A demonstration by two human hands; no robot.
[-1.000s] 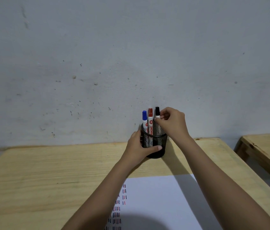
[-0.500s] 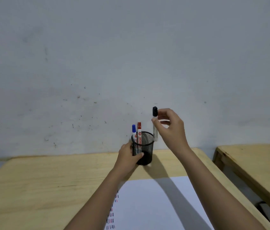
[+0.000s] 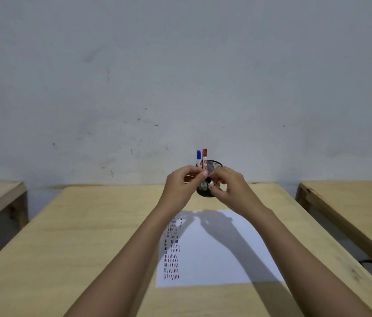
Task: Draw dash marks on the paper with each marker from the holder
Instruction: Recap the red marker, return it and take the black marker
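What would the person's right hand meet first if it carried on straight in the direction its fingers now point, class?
The right hand, holding the black marker, points left toward the left hand. It would probably meet that hand's fingertips first; they look almost touching already, though depth is unclear.

black marker (image 3: 210,182): mostly hidden inside both hands
holder (image 3: 214,164): lower half behind the fingers
side tables (image 3: 352,209): cut off by the edges
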